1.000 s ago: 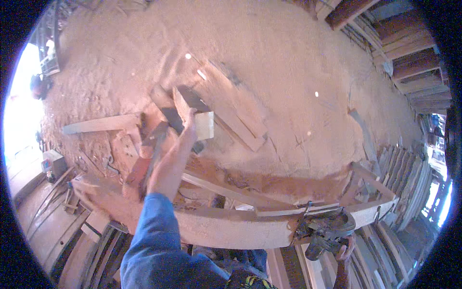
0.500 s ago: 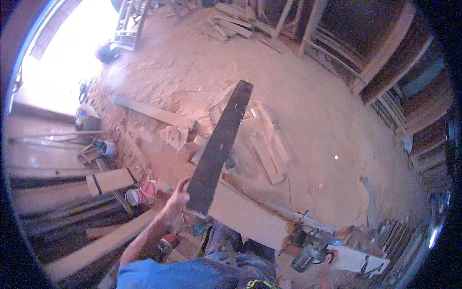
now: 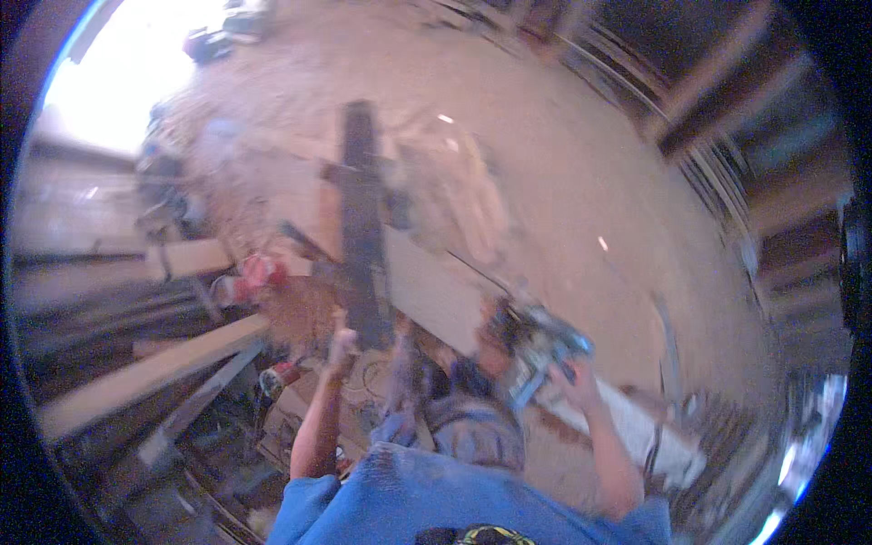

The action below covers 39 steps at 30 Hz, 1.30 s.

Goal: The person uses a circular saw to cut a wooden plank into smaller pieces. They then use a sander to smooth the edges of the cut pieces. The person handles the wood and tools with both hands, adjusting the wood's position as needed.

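Observation:
A long dark plank [image 3: 361, 209] points away from me, its near end by my left hand [image 3: 343, 348]. My left fingers are closed at the edge of that end, though motion blurs them. To the right, my right hand [image 3: 574, 377] is wrapped round the handle of a handheld power tool [image 3: 536, 345] with a metal base; blur hides its exact kind. The tool rests on a long pale board [image 3: 436, 291] that runs from the dark plank down to the lower right.
Timber offcuts [image 3: 477, 200] lie on the dusty floor beyond the plank. A red-and-white bucket [image 3: 250, 277] stands at left beside stacked boards [image 3: 173, 372]. Framed timber [image 3: 718, 91] leans along the far right. Strips of wood [image 3: 727, 445] lie at lower right.
My view has shifted, blurring the scene. The dark plank has swung to the left and points more straight ahead. More of my right forearm shows, with that hand still on the power tool.

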Available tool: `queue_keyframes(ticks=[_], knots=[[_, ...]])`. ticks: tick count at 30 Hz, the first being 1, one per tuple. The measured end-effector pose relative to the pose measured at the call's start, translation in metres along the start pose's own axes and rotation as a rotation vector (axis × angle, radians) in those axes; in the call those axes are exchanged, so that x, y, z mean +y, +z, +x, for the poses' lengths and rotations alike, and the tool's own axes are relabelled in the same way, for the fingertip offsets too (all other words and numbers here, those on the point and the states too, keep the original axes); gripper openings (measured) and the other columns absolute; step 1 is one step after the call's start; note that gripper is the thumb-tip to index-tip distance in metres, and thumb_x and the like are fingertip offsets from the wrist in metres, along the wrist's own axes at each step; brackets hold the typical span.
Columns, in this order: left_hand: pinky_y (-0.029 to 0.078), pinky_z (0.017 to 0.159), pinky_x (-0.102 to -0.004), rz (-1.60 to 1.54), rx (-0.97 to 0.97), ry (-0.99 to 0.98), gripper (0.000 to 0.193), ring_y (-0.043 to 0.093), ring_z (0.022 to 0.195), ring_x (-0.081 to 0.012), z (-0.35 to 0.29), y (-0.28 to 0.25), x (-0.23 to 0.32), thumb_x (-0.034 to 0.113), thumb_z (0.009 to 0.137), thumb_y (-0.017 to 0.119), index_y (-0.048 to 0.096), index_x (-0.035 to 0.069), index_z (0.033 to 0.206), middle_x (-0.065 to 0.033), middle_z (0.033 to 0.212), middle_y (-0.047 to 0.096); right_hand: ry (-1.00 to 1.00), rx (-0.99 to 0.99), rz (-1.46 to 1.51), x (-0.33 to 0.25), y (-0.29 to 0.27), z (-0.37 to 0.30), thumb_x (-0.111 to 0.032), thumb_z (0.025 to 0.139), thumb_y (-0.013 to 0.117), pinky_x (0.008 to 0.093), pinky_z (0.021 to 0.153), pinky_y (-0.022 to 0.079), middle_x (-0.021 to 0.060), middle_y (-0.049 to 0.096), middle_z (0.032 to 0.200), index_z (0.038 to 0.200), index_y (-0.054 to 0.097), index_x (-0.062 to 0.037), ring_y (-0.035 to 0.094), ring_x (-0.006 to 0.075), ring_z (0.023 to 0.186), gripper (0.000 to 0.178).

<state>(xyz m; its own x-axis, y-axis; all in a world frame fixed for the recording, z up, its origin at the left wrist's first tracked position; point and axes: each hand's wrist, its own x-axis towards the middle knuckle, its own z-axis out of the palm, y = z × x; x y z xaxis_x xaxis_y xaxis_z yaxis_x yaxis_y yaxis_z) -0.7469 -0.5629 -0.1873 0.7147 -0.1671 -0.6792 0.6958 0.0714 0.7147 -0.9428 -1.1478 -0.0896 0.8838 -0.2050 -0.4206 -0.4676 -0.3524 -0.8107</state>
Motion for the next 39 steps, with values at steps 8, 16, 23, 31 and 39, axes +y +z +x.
queue_keyframes(ticks=[8,16,23,31,39], knots=[[0.044,0.104,-0.0478,-0.07,-0.011,0.207,0.057,0.055,0.121,-0.0307,0.006,0.03,-0.008,0.043,0.094,0.06,0.053,0.005,0.136,-0.0111,0.134,0.059,0.003,0.001,-0.623,-0.083,-0.001,0.008,-0.034,0.084,0.075,0.0536,0.083,0.056,0.0211,0.073,0.097,0.119,0.069,-0.0061,0.072,0.0411,0.094,0.045],[0.041,0.107,-0.0488,-0.246,-0.033,0.194,0.059,0.054,0.125,-0.0293,-0.003,0.046,0.09,0.05,0.097,0.052,0.052,0.008,0.139,-0.0087,0.133,0.061,0.123,-0.165,-0.705,-0.11,-0.02,-0.005,-0.016,0.081,0.07,0.0548,0.08,0.056,0.0174,0.074,0.097,0.116,0.069,-0.0121,0.072,0.0388,0.095,0.035],[0.043,0.104,-0.0464,-0.328,-0.089,0.164,0.055,0.056,0.122,-0.0274,0.011,0.016,0.044,0.048,0.098,0.052,0.056,0.007,0.135,-0.007,0.13,0.063,0.316,-0.136,-0.909,-0.005,-0.108,-0.11,-0.014,0.084,0.065,0.0521,0.083,0.056,0.0169,0.074,0.101,0.125,0.067,-0.0156,0.072,0.0371,0.098,0.041],[0.046,0.101,-0.045,-0.345,-0.134,0.159,0.056,0.059,0.114,-0.0269,-0.005,0.051,0.053,0.048,0.099,0.05,0.054,0.007,0.136,-0.0072,0.127,0.063,0.529,-0.14,-0.975,0.091,-0.178,-0.188,-0.01,0.084,0.063,0.0524,0.089,0.055,0.0181,0.074,0.109,0.128,0.066,-0.0164,0.07,0.0376,0.105,0.044],[0.045,0.105,-0.0472,0.032,0.217,0.368,0.06,0.058,0.12,-0.0301,0.017,0.099,0.006,0.053,0.099,0.049,0.051,0.007,0.138,-0.0105,0.131,0.06,0.384,0.138,-0.648,0.095,-0.191,-0.247,-0.016,0.079,0.076,0.047,0.103,0.051,0.0177,0.068,0.131,0.142,0.057,-0.0126,0.064,0.0336,0.122,0.066]])
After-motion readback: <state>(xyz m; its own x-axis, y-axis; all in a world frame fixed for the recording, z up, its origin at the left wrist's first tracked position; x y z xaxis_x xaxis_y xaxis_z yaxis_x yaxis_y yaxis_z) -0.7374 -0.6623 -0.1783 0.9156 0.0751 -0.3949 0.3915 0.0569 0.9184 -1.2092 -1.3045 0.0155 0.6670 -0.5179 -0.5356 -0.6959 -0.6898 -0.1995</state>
